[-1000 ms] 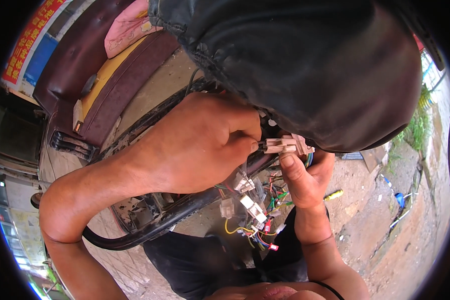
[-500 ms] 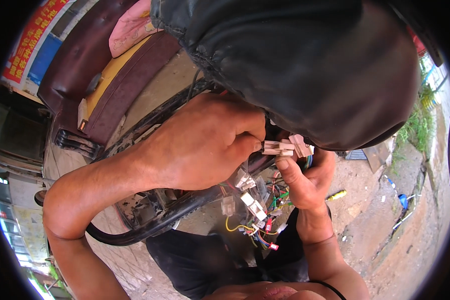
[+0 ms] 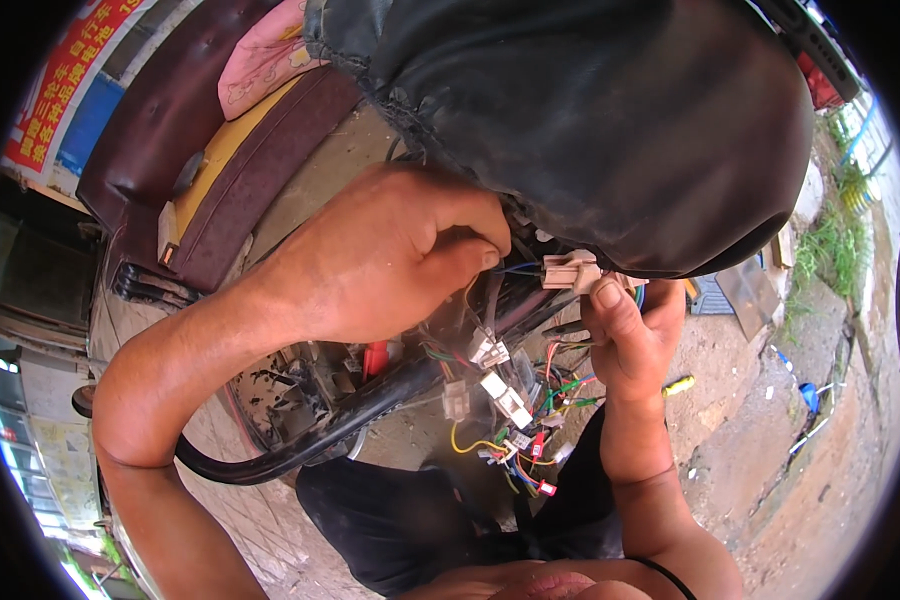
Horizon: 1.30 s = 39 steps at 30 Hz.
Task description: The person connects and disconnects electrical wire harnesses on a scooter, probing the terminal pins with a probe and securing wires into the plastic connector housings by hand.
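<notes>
My right hand [image 3: 630, 335] holds a pale pink plastic wire connector [image 3: 570, 272], its thumb pressed against the housing and its fingers partly hidden behind. Thin dark and blue wires [image 3: 518, 269] run from the connector's left end to my left hand [image 3: 395, 255], whose thumb and bent forefinger pinch them. Under the hands hangs a loose bundle of coloured wires [image 3: 560, 395] with several connectors, among them a white one [image 3: 506, 400] and a greyish one [image 3: 456, 399]. A black seat-like cover [image 3: 590, 130] bulges over the hands and hides what lies behind the connector.
A black tubular frame [image 3: 370, 425] curves below my left forearm. At the upper left stands a maroon padded seat [image 3: 260, 160] with a pink cloth [image 3: 260, 65]. On the ground to the right lie a yellow-handled tool [image 3: 679, 386] and a blue scrap [image 3: 810, 398].
The connector has shifted slightly up in my right hand. My left hand has drawn away from it to the left, baring a stretch of wire. The black cover appears shifted a little left.
</notes>
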{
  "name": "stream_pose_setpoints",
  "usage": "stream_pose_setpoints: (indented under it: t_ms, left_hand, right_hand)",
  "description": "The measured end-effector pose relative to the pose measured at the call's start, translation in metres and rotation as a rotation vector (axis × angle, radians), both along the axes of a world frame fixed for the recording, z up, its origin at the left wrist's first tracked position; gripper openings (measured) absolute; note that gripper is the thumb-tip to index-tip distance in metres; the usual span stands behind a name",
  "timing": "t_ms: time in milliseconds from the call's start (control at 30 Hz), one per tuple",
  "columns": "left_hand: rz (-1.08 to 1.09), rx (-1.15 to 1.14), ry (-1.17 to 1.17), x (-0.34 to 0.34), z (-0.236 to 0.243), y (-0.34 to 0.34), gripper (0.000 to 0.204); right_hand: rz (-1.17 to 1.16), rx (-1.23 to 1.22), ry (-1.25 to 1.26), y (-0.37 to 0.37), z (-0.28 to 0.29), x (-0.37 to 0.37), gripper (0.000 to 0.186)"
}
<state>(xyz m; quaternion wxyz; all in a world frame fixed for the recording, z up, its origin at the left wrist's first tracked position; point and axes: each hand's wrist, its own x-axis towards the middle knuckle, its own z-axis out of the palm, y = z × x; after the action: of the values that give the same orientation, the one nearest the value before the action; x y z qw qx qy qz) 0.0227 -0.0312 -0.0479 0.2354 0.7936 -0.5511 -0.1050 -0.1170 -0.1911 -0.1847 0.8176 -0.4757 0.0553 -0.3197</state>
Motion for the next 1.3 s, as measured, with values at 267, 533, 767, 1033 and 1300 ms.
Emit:
stream_pose_setpoints:
  t_ms: [267, 533, 767, 1033, 1300]
  left_hand:
    - [-0.071, 0.107, -0.016, 0.005, 0.023, 0.009, 0.014]
    - [-0.38, 0.175, 0.032, 0.0, 0.032, 0.008, 0.021]
    - [-0.029, -0.011, 0.362, -0.006, 0.007, 0.004, 0.013]
    - [-0.013, 0.041, 0.27, -0.012, 0.002, 0.005, 0.015]
    - [0.05, 0.186, 0.344, -0.018, 0.008, -0.003, 0.014]
  right_hand:
    - [0.025, -0.077, -0.036, -0.003, -0.006, -0.001, 0.044]
    - [0.035, -0.084, -0.022, -0.006, -0.005, -0.001, 0.046]
    - [-0.03, -0.217, -0.072, -0.003, 0.006, 0.001, 0.043]
    - [0.0, -0.22, -0.027, -0.004, 0.002, -0.013, 0.037]
    - [0.011, -0.171, -0.004, -0.034, -0.02, -0.023, 0.032]
